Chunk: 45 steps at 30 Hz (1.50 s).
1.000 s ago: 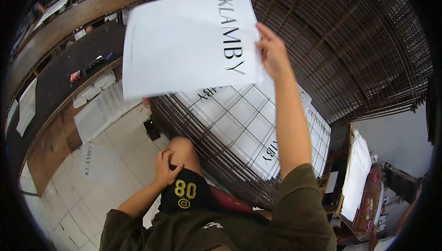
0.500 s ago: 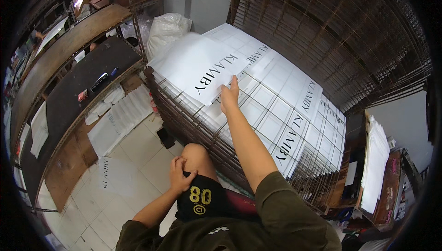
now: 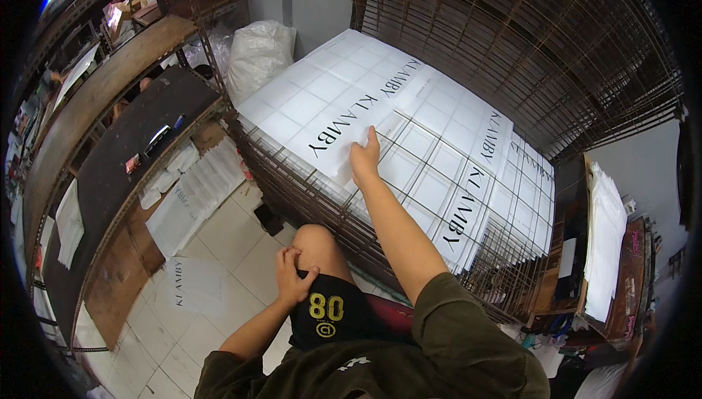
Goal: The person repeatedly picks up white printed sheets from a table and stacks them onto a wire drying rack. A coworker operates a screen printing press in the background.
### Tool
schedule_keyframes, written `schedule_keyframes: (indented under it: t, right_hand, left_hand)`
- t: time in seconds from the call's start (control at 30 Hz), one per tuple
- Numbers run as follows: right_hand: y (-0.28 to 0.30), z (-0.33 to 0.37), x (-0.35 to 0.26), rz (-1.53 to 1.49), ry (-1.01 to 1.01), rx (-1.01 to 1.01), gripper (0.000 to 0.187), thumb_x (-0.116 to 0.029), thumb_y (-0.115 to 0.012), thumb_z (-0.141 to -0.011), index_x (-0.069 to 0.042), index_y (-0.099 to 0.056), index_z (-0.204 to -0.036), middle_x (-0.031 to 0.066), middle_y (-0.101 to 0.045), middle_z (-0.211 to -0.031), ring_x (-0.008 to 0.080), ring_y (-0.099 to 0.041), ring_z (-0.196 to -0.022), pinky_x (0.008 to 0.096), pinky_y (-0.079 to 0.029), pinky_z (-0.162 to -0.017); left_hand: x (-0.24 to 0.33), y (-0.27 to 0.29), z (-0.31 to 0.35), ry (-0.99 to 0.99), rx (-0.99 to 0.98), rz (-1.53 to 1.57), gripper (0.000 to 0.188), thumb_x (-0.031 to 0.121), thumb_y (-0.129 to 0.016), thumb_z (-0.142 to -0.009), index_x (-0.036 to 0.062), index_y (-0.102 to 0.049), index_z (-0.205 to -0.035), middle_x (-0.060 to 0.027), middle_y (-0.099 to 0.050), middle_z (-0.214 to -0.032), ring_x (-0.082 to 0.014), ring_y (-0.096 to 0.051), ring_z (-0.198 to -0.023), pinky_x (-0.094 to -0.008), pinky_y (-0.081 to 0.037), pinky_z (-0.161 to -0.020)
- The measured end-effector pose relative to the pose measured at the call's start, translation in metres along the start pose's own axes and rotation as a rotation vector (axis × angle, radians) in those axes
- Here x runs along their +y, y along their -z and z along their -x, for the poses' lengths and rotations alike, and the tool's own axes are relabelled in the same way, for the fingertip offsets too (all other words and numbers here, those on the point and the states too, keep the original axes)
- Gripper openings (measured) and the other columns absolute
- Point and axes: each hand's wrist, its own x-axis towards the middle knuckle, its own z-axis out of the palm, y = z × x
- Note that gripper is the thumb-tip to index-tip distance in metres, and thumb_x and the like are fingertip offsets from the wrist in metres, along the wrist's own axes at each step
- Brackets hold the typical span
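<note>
my right hand (image 3: 365, 159) meets the printed translucent sheet (image 3: 314, 114) at its edge; pinching or not, i cannot tell. atop the wire rack (image 3: 314, 209), wires support it flat. my left hand (image 3: 292, 279) rests, fingers spread, on my knee (image 3: 319, 244) beside the rack.

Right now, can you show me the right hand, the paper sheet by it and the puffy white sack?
Right hand (image 3: 365, 159): head view, middle of the hand.
Paper sheet (image 3: 301, 105): head view, its unprinted part.
White sack (image 3: 259, 60): head view, its bulging front.
</note>
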Motion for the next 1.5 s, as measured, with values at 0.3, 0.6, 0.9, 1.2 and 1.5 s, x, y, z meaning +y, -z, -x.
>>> schedule_keyframes:
  t: [0.3, 0.6, 0.9, 1.2, 1.5]
  right_hand:
    - [0.005, -0.01, 0.014, 0.115, -0.026, 0.097, 0.06, -0.003, -0.049, -0.071, 0.006, -0.037, -0.129, 0.022, -0.04, -0.129, 0.0352, -0.037, -0.121, 0.0369, -0.028, -0.104]
    - [0.011, -0.016, 0.021, 0.145, -0.031, 0.104, 0.061, -0.002, -0.049, -0.069, 0.006, -0.038, -0.129, 0.023, -0.041, -0.13, 0.0335, -0.038, -0.123, 0.0349, -0.03, -0.102]
    - [0.015, -0.016, 0.012, 0.162, -0.051, 0.092, 0.063, 0.003, -0.046, -0.07, 0.004, -0.036, -0.132, 0.0233, -0.035, -0.135, 0.0319, -0.037, -0.125, 0.0329, -0.033, -0.1]
    - [0.014, -0.014, 0.01, 0.159, -0.086, 0.109, 0.063, 0.003, -0.047, -0.07, 0.004, -0.036, -0.132, 0.0222, -0.039, -0.133, 0.0304, -0.039, -0.124, 0.0321, -0.034, -0.099]
    - [0.016, -0.007, 0.004, 0.125, -0.073, 0.11, 0.063, 0.001, -0.049, -0.071, 0.004, -0.036, -0.132, 0.0218, -0.04, -0.133, 0.0305, -0.04, -0.123, 0.0317, -0.034, -0.099]
  left_hand:
    - [0.0, -0.001, 0.0, -0.004, 0.022, 0.018, 0.053, 0.031, -0.068, -0.068, 0.0047, -0.045, -0.107, -0.0197, -0.042, -0.111, -0.0382, -0.042, -0.108, -0.0451, -0.036, -0.09]
    - [0.001, 0.002, 0.0, 0.018, -0.002, 0.0, 0.053, 0.032, -0.069, -0.068, 0.0049, -0.045, -0.108, -0.0202, -0.041, -0.115, -0.039, -0.04, -0.112, -0.0447, -0.035, -0.093]
    - [0.002, 0.002, -0.001, 0.04, -0.012, 0.011, 0.051, 0.03, -0.067, -0.069, 0.0048, -0.045, -0.107, -0.0192, -0.041, -0.113, -0.0382, -0.04, -0.111, -0.044, -0.035, -0.092]
    - [0.003, 0.002, -0.002, 0.012, -0.016, 0.046, 0.05, 0.024, -0.066, -0.069, 0.0031, -0.042, -0.107, -0.0189, -0.038, -0.111, -0.0366, -0.041, -0.107, -0.0427, -0.035, -0.092]
    - [0.003, 0.002, -0.003, 0.019, -0.025, 0.037, 0.051, 0.026, -0.065, -0.069, 0.0022, -0.041, -0.107, -0.0187, -0.037, -0.111, -0.0362, -0.041, -0.107, -0.0427, -0.034, -0.093]
